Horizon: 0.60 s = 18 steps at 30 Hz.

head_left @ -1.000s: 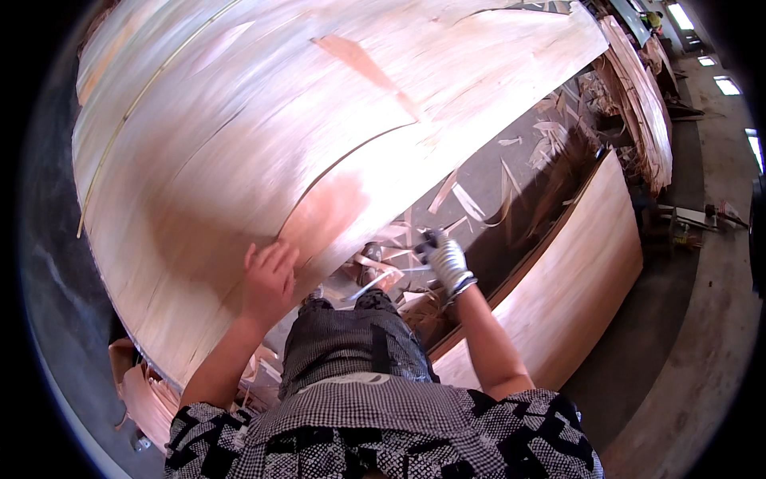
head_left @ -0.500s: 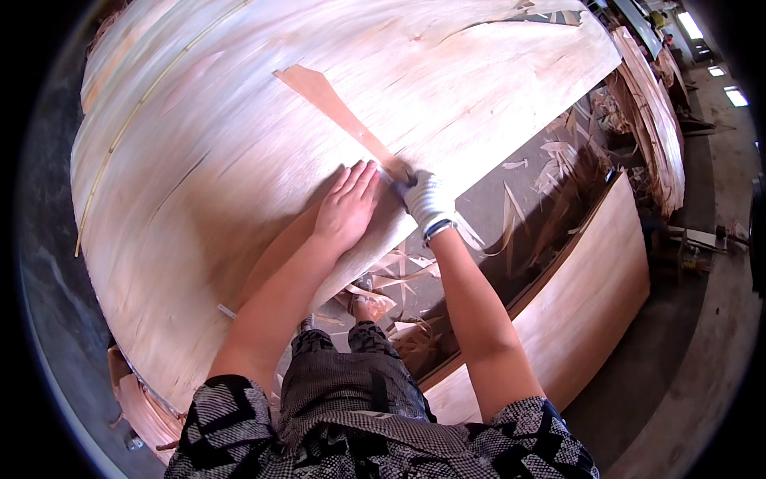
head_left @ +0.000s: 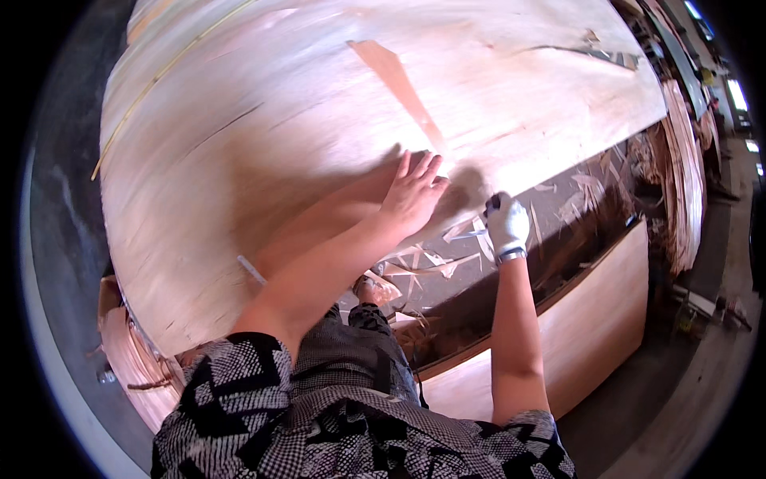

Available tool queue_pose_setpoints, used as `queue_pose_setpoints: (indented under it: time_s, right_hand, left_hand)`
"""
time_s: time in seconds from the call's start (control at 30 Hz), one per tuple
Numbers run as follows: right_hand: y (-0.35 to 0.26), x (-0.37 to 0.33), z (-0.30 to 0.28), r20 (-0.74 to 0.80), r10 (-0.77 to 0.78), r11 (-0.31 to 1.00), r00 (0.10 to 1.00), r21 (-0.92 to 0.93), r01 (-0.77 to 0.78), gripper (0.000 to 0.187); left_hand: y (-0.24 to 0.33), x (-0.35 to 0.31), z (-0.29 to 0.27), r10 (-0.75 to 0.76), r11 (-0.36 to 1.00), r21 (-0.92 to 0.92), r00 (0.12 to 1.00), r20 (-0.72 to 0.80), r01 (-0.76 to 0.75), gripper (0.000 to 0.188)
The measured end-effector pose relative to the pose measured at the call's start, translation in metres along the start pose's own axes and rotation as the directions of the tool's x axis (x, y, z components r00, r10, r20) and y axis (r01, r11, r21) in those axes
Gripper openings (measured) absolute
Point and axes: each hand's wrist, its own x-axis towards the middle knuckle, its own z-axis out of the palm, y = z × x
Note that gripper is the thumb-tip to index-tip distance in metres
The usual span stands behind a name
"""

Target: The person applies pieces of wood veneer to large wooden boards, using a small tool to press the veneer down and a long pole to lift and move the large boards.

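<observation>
A broad sheet of pale wood veneer (head_left: 239, 160) lies on top of the stack before me. My bare left hand (head_left: 415, 195) rests on it near the front edge, palm down with fingers a little apart. Just beyond the fingertips runs a tapered, reddish-brown patch (head_left: 403, 92); whether it is a loose strip or a gap, I cannot tell. My right hand (head_left: 509, 227), in a whitish glove, is closed around the dark handle of a knife (head_left: 469, 234). Its thin blade points left, past the sheet's edge and above the littered floor.
Veneer scraps (head_left: 431, 263) litter the floor by my feet. A second veneer stack (head_left: 582, 319) stands at the right, with rough bundled sheets (head_left: 682, 176) farther back. A thin yellow strip (head_left: 159, 76) crosses the sheet's far left. A torn slit (head_left: 590, 56) shows at far right.
My right hand has drawn the knife off the sheet, right and toward me. My left hand still lies on the sheet, fingers now more apart. The view has shifted.
</observation>
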Motion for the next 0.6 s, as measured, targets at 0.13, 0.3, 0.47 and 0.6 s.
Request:
queue_pose_setpoints:
  time_s: [0.13, 0.3, 0.47, 0.6]
  right_hand:
    - [-0.070, -0.065, 0.035, 0.395, -0.220, 0.923, 0.892, 0.381, 0.059, 0.017]
    - [-0.207, -0.067, 0.070, 0.552, -0.189, 0.808, 0.812, 0.557, -0.191, 0.016]
    - [-0.208, -0.078, 0.088, 0.153, -0.379, 0.849, 0.912, 0.450, 0.277, 0.015]
    - [-0.155, -0.094, 0.082, 0.430, -0.066, 0.919, 0.901, 0.378, -0.113, 0.015]
  left_hand:
    - [-0.045, -0.098, -0.023, -0.305, 0.931, -0.291, 0.905, -0.296, 0.219, 0.041]
    - [-0.086, -0.187, -0.042, -0.356, 0.933, -0.020, 0.915, -0.190, 0.359, 0.045]
    - [-0.090, -0.196, -0.048, -0.159, 0.986, 0.037, 0.983, -0.096, 0.163, 0.038]
    - [-0.078, -0.177, -0.048, -0.203, 0.978, 0.019, 0.973, -0.112, 0.206, 0.034]
